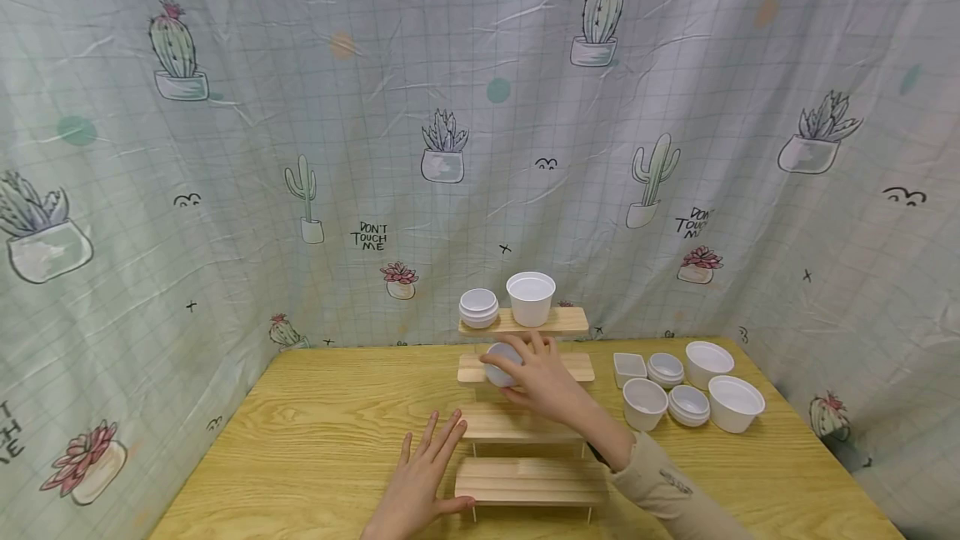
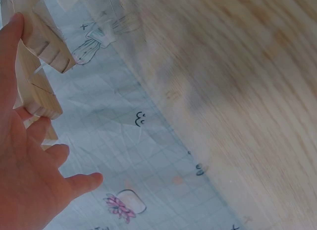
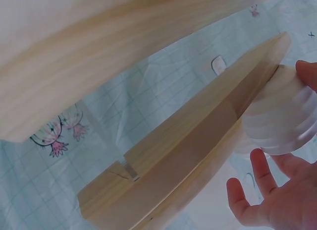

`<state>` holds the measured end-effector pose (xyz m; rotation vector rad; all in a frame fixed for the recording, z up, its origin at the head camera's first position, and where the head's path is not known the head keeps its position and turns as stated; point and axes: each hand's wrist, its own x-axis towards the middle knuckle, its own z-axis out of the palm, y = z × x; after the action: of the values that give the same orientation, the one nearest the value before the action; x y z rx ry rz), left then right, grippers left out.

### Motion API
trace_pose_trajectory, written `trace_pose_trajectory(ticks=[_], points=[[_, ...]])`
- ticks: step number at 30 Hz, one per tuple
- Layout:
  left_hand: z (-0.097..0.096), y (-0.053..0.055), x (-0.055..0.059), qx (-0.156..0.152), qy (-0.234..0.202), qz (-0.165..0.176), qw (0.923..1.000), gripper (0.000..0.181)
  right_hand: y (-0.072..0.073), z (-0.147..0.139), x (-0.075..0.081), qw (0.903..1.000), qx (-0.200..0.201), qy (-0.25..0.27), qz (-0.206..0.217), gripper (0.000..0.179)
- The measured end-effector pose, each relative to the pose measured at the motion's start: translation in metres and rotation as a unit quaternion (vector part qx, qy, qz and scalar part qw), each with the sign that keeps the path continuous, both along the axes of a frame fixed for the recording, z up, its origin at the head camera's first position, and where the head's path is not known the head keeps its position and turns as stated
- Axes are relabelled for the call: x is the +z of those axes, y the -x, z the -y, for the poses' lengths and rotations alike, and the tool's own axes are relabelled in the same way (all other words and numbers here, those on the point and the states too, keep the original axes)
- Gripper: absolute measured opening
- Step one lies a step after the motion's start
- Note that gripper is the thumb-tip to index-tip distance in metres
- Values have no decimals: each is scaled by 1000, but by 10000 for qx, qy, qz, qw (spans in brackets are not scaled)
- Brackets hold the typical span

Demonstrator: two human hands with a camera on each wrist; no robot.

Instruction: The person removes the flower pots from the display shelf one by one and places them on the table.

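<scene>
In the head view, my right hand (image 1: 546, 380) holds a small white round bowl (image 1: 501, 367) at the left part of the second tier from the top of a wooden tiered display stand (image 1: 532, 480). The right wrist view shows the bowl (image 3: 280, 116) with its ringed side between thumb and fingers, close over the plank's edge. My left hand (image 1: 420, 482) lies at the stand's left side with fingers spread, fingertips at the ends of the lower planks; the left wrist view shows them against the plank ends (image 2: 47, 103). A ringed white bowl (image 1: 478, 308) and a taller white cup (image 1: 531, 298) stand on the top tier.
On the table's right stand several white containers: a square one (image 1: 629, 369), ringed bowls (image 1: 688, 405) and larger tapered cups (image 1: 736, 403). A cactus-print curtain (image 1: 480, 215) hangs behind the yellow wooden table (image 1: 322, 432). Clear supports join the stand's planks.
</scene>
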<state>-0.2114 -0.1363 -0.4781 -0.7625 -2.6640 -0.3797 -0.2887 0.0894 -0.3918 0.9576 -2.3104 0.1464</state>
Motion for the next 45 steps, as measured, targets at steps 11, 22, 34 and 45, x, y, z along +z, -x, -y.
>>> trace_pose_trajectory(ticks=[11,22,34,45], points=[[0,0,-1,-11,-20,-84,10000,96,-7,-7,-1,9997,17,139,-181,56],[-1,0,-1,22,10,-113,9999,96,-15,-16,-2,9995,71,239,-214,58],[-2,0,-1,31,78,-172,9998,96,-21,-31,-5,9989,127,336,-297,60],[-4,1,-3,74,216,-462,9987,94,-33,-54,-13,9993,-20,285,-248,60]])
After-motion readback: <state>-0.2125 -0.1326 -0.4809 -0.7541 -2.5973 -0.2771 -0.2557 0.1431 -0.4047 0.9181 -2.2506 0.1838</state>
